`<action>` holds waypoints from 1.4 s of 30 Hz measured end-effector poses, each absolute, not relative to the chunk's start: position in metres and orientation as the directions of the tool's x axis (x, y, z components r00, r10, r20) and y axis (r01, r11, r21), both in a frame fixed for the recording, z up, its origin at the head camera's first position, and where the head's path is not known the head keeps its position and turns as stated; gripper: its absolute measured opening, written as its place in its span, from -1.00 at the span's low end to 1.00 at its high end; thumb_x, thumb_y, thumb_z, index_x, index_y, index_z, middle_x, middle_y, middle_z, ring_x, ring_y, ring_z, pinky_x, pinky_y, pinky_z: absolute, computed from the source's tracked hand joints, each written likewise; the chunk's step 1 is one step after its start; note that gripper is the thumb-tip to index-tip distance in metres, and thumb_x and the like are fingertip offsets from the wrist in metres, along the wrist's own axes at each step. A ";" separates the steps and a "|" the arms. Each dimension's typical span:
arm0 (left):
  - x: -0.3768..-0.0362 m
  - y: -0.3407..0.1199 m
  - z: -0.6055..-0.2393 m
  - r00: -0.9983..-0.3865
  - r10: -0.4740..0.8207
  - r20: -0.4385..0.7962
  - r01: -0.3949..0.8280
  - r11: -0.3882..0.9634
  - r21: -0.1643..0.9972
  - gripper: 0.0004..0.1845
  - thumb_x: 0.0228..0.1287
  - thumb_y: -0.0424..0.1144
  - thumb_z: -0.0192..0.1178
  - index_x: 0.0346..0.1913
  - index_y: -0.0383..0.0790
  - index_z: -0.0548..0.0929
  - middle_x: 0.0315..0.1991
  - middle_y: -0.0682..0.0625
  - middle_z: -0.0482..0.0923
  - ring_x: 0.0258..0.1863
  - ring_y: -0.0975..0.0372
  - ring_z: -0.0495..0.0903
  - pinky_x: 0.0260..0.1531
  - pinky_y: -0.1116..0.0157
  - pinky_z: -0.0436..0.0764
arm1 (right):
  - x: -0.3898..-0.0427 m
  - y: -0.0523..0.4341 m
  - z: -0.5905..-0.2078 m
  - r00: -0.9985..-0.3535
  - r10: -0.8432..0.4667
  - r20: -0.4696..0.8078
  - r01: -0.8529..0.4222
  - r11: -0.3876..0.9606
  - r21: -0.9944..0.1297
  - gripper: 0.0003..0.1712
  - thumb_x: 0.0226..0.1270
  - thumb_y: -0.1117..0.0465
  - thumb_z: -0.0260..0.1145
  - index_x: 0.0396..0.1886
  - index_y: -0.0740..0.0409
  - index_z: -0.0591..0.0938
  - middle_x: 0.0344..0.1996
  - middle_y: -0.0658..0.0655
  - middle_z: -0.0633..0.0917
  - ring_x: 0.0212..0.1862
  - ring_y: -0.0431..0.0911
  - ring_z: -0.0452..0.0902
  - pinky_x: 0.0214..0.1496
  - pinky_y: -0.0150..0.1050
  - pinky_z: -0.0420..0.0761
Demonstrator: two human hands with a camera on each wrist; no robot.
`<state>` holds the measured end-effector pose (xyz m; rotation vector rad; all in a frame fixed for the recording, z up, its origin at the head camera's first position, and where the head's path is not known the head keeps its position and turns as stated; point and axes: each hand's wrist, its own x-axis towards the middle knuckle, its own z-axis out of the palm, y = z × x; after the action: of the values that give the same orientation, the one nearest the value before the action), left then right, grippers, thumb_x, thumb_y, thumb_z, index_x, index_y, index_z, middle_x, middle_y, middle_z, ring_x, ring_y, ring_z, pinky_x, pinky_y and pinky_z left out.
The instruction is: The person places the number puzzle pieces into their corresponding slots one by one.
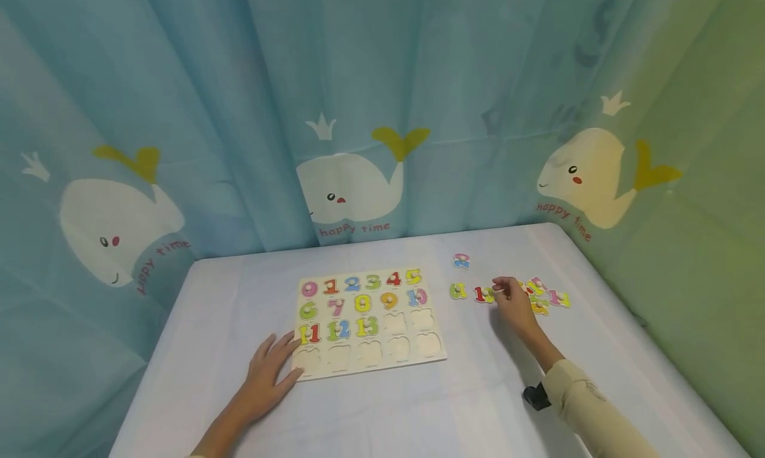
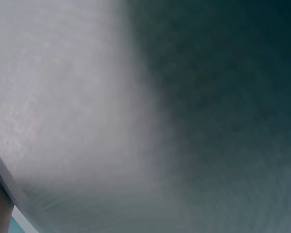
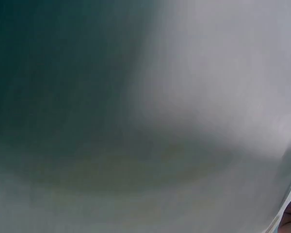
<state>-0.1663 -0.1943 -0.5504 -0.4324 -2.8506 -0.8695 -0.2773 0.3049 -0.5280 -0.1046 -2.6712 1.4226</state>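
A pale puzzle board point(image 1: 370, 368) lies on the table, with colourful knobbed number pieces in its upper rows and several bare recesses lower down. At its left edge rests my left hand point(image 1: 269, 377), fingers spread, fingertips and thumb on the border. My right hand point(image 1: 515, 305) is over the loose pieces to the right of the board, with bent fingers pointing left. Its fingertips are right at a red and yellow-green number piece point(image 1: 481, 294); I cannot tell whether they pinch it. Both wrist views are mostly blurred, with a bit of hand at a lower corner.
A green piece point(image 1: 458, 291) lies between the board and the right hand, and a pink and blue piece point(image 1: 461, 261) farther back. Several pieces overlap beyond the hand, among them a pink and yellow one point(image 1: 559, 299). A whale-print curtain point(image 1: 257, 179) surrounds the white table point(image 1: 382, 418).
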 end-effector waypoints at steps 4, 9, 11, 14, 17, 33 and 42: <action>-0.167 -0.194 -0.551 -0.953 0.226 0.201 0.300 0.793 0.530 -0.44 0.22 -0.09 0.23 0.26 -0.17 0.46 0.34 -0.14 0.27 0.34 -0.18 0.00 0.17 -0.30 -0.02 | -0.276 0.314 -0.528 -0.983 0.120 0.138 -0.039 0.599 -0.800 -0.63 0.28 0.48 -0.09 0.09 0.39 0.39 -0.10 0.32 0.53 -0.08 0.07 0.39 -0.14 -0.25 0.38; -0.167 -0.195 -0.550 -0.949 0.232 0.214 0.312 0.786 0.533 -0.45 0.22 -0.10 0.23 0.26 -0.18 0.45 0.33 -0.15 0.27 0.34 -0.19 0.00 0.16 -0.31 -0.01 | -0.278 0.339 -0.515 -0.936 0.338 0.101 0.093 0.512 -0.854 -0.57 0.29 0.47 -0.15 0.14 0.39 0.38 -0.08 0.29 0.51 -0.17 -0.07 0.38 -0.32 -0.48 0.36; -0.168 -0.195 -0.550 -0.945 0.235 0.226 0.322 0.781 0.535 -0.45 0.21 -0.12 0.24 0.26 -0.19 0.45 0.33 -0.16 0.28 0.33 -0.20 0.00 0.17 -0.31 -0.02 | -0.278 0.352 -0.510 -0.902 0.430 0.040 0.168 0.435 -0.885 -0.54 0.31 0.45 -0.17 0.19 0.38 0.35 -0.05 0.25 0.49 -0.18 -0.11 0.35 -0.40 -0.52 0.36; -0.169 -0.195 -0.550 -0.940 0.240 0.242 0.335 0.778 0.531 -0.45 0.20 -0.14 0.25 0.25 -0.21 0.46 0.32 -0.18 0.29 0.33 -0.21 0.01 0.17 -0.30 -0.02 | -0.277 0.373 -0.508 -0.875 0.484 -0.023 0.243 0.397 -0.885 -0.51 0.34 0.42 -0.19 0.26 0.35 0.32 0.00 0.23 0.46 -0.12 -0.11 0.35 -0.37 -0.52 0.36; -0.169 -0.195 -0.551 -0.937 0.246 0.248 0.344 0.775 0.530 -0.45 0.18 -0.16 0.25 0.24 -0.23 0.46 0.31 -0.19 0.29 0.32 -0.22 0.02 0.17 -0.30 -0.02 | -0.273 0.390 -0.513 -0.883 0.470 -0.007 0.259 0.473 -0.842 -0.50 0.34 0.40 -0.21 0.27 0.36 0.32 0.04 0.27 0.46 -0.06 -0.03 0.35 -0.26 -0.40 0.37; -0.168 -0.193 -0.552 -0.936 0.250 0.247 0.346 0.779 0.522 -0.46 0.18 -0.16 0.26 0.23 -0.23 0.47 0.31 -0.19 0.30 0.32 -0.22 0.03 0.17 -0.30 -0.02 | -0.259 0.418 -0.534 -0.954 0.269 0.135 0.112 0.733 -0.670 -0.58 0.41 0.34 0.03 0.17 0.52 0.34 -0.06 0.46 0.42 -0.03 0.27 0.36 -0.04 0.13 0.39; -0.168 -0.193 -0.551 -0.943 0.244 0.226 0.330 0.776 0.537 -0.45 0.20 -0.15 0.25 0.25 -0.22 0.46 0.33 -0.17 0.27 0.33 -0.21 0.00 0.18 -0.30 -0.04 | -0.261 0.408 -0.533 -0.937 0.267 0.224 0.068 0.772 -0.632 -0.63 0.31 0.39 0.09 0.07 0.51 0.42 -0.19 0.43 0.51 -0.16 0.21 0.41 -0.20 0.02 0.39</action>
<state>-0.1679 -0.1935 -0.5508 -0.4594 -2.8239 -0.8941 -0.2615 0.4076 -0.5325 -0.2592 -2.6644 0.9343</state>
